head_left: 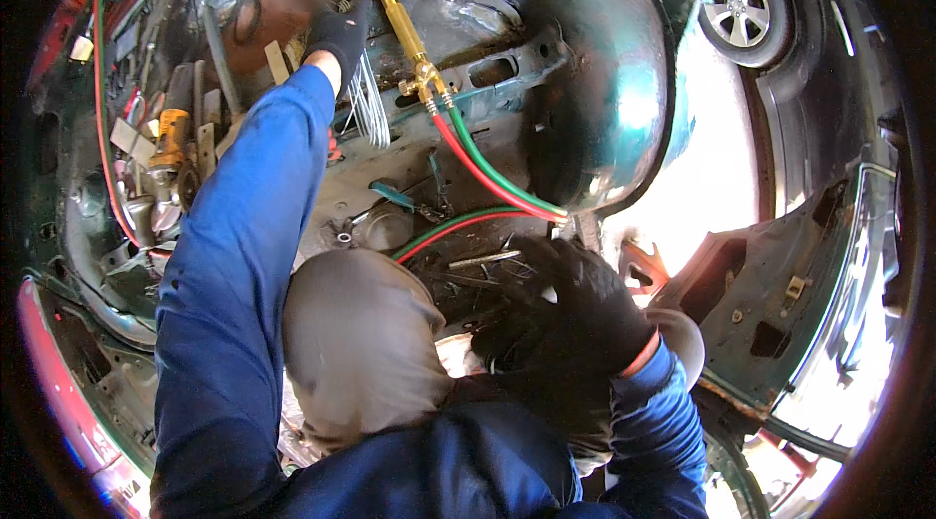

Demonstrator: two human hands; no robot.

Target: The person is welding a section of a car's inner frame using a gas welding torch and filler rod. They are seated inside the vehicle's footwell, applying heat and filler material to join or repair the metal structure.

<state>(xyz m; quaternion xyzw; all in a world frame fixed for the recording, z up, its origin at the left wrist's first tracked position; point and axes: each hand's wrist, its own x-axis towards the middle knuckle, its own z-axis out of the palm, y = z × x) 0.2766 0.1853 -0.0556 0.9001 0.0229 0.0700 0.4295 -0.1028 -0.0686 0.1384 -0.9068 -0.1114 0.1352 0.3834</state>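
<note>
- I see my left hand (336,32), black-gloved, reaching up with its fingers closed around a bundle of thin metal rods (369,105) that hang below it.
- The brass torch (405,32) lies just right of that hand, against the car body panel (585,80); red and green hoses (487,178) run down from it.
- My right hand (570,309), gloved, rests among scattered tools (483,261); I cannot tell its grip.

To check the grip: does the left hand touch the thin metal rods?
Touching. The head view shows the gloved left hand closed around the top of the metal rods, which hang below it.
</note>
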